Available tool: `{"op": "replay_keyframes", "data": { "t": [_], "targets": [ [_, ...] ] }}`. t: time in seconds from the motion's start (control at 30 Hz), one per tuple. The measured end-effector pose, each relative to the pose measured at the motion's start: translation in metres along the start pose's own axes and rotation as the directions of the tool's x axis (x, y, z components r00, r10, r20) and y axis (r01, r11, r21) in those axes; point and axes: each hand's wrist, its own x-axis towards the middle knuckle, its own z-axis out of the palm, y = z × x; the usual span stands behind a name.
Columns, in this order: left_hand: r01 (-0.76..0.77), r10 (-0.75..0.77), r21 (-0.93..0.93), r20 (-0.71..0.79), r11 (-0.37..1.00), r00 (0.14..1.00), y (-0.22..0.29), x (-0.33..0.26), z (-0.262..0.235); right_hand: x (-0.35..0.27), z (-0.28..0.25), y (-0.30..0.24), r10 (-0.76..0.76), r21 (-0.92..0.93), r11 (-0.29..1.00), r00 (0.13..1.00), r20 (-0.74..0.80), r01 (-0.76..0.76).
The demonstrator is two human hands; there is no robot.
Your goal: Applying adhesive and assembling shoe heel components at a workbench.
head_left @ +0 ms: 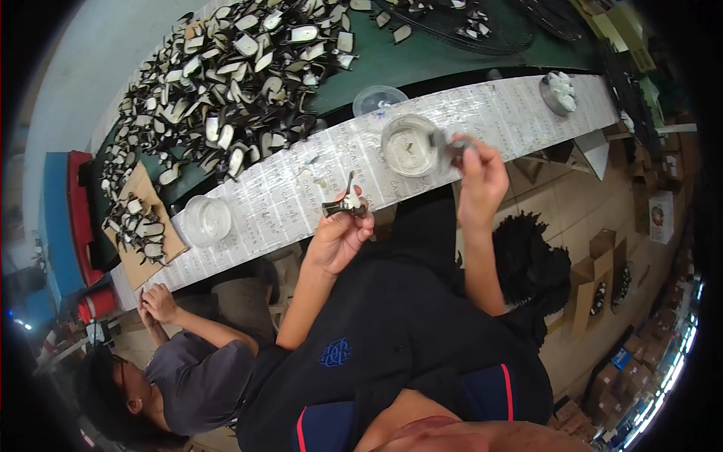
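Observation:
My left hand [340, 239] pinches a small black shoe heel [331, 208] with a pale inner face, above the front edge of the long bench. A thin dark part of it points upward. My right hand [482, 184] is raised with its fingers closed at the right rim of a round clear tub [392, 160]. Something dark at its fingertips is smeared by motion, and I cannot make out its kind. A little pale stuff lies in the bottom of the tub.
A large heap of black heels [226, 98] covers the green table behind. Several more lie on cardboard [134, 260] at left, near another clear tub [207, 222]. A clear lid [380, 99] and a bowl of white material [559, 94] stand along the bench [286, 196]. A co-worker [199, 369] sits at left.

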Motion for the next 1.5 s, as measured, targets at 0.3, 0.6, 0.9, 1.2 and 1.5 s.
{"op": "replay_keyframes", "data": {
  "t": [0.3,0.6,0.9,1.2,1.5],
  "targets": [
    [0.214,-0.117,-0.198,0.410,0.957,0.905,-0.003,0.010,0.053,0.079,-0.060,0.111,-0.005,-0.050,0.999,0.971,-0.237,-0.007],
    [-0.097,0.108,0.135,-0.074,0.986,0.991,0.024,0.088,-0.004,0.085,-0.062,0.118,0.043,-0.071,0.996,0.976,-0.214,-0.059],
    [-0.393,0.382,0.888,0.287,0.237,0.879,0.074,0.261,0.141,0.081,-0.073,0.108,0.048,0.032,0.999,0.970,-0.240,-0.042],
    [0.685,0.712,0.308,-0.034,-0.660,0.701,0.202,0.213,-0.020,0.092,-0.070,0.113,0.033,-0.023,0.999,0.973,-0.230,-0.039],
    [0.399,0.430,0.293,0.048,-0.869,0.901,0.156,0.193,-0.038,0.083,-0.078,0.120,0.010,-0.092,0.995,0.964,-0.265,-0.036]
  ]
}}
